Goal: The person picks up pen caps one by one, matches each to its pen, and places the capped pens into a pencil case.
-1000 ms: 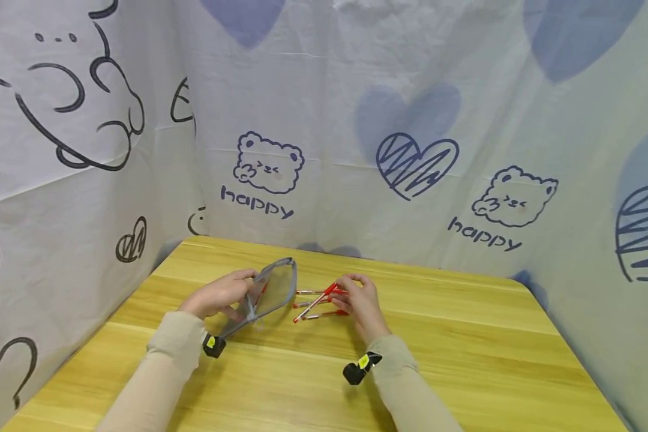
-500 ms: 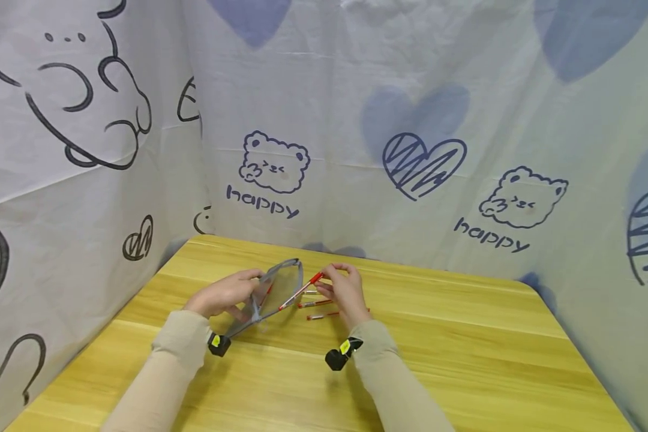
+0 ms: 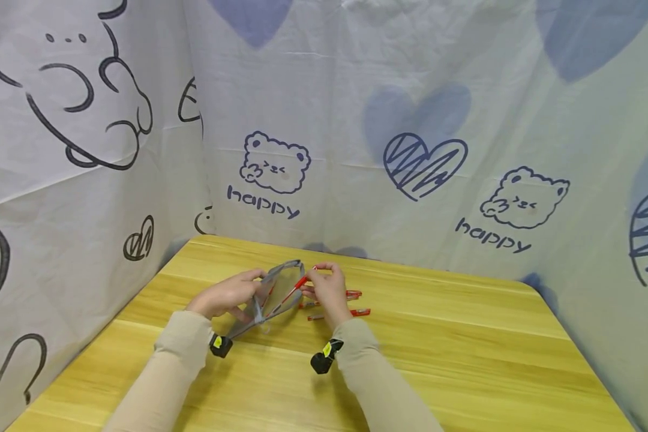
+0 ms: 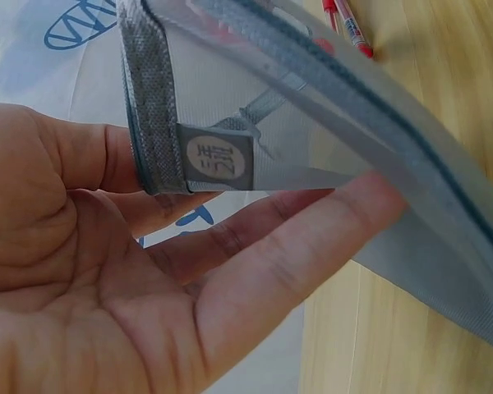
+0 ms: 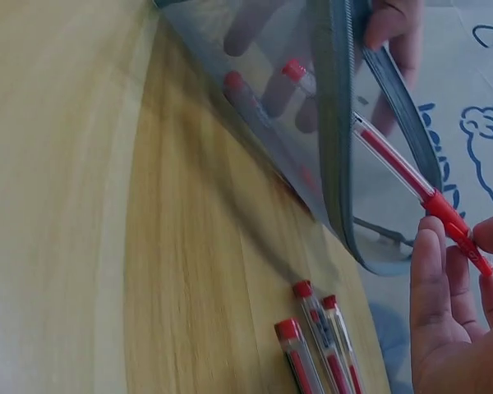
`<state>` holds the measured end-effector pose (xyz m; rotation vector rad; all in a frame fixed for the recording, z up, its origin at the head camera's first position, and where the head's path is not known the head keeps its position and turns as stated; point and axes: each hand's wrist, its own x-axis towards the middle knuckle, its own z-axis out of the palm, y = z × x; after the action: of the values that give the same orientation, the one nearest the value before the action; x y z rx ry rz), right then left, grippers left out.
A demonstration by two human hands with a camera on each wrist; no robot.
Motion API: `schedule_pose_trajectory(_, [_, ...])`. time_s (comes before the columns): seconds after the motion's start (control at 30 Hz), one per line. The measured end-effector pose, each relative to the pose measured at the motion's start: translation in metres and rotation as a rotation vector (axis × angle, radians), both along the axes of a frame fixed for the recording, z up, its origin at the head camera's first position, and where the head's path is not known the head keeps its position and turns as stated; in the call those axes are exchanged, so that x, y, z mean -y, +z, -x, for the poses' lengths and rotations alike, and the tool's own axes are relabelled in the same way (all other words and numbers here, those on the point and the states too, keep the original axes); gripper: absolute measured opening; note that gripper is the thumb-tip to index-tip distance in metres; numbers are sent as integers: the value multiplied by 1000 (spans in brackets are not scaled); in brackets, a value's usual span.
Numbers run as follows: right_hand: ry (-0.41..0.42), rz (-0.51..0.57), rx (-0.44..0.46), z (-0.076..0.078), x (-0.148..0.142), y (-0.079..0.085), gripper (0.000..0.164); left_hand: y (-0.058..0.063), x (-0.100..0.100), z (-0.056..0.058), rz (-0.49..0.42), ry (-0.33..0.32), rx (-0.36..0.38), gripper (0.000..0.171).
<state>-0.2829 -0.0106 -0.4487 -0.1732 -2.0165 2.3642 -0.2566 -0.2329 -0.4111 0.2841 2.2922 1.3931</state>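
Note:
My left hand [image 3: 224,297] holds a grey see-through mesh zip pouch [image 5: 334,123], its mouth spread wide toward the right. In the left wrist view the pouch's edge with a small label [image 4: 218,160] lies between thumb and fingers. My right hand [image 3: 328,294] pinches a red pen [image 5: 394,156] by its red cap end. The pen slants down through the mouth, its far end behind the mesh. Another red pen [image 5: 259,111] shows through the mesh inside the pouch. Three more red pens [image 5: 292,345] lie on the table under my right hand.
The wood-grain table [image 3: 464,348] runs wide to the right and toward me. Behind it and at the left hang white cloth sheets [image 3: 335,198] with printed bears and hearts. A small black camera [image 3: 321,362] sits on each wrist.
My right hand has lifted the pen from beside the others and moved left, bringing its end into the pouch's mouth. The left hand keeps holding the pouch in nearly the same place.

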Motion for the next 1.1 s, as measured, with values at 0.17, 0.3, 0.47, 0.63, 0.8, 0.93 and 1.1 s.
schedule_pose_trajectory(0.17, [20, -42, 1, -1, 9, -2, 31, 1, -1, 1, -9, 9, 6, 39])
schedule_pose_trajectory(0.3, [30, -85, 6, -4, 16, -4, 33, 0, -3, 1, -13, 1, 5, 40])
schedule_pose_trajectory(0.47, [25, -111, 6, -5, 22, -6, 33, 0, -4, 2, -5, 7, 8, 39])
schedule_pose_trajectory(0.63, [34, -106, 8, -6, 25, -5, 37, 0, -4, 1, -8, 13, 11, 37])
schedule_pose_trajectory(0.8, [71, -113, 2, -7, 24, -5, 40, 0, -4, 1, -11, 8, 12, 39])
schedule_pose_trajectory(0.93, [97, -140, -10, -7, 23, -5, 37, -1, -3, 0, -9, -4, 2, 39])
schedule_pose_trajectory(1.1, [112, -133, -7, -8, 20, -5, 35, -1, -2, -2, -2, 4, -1, 38])
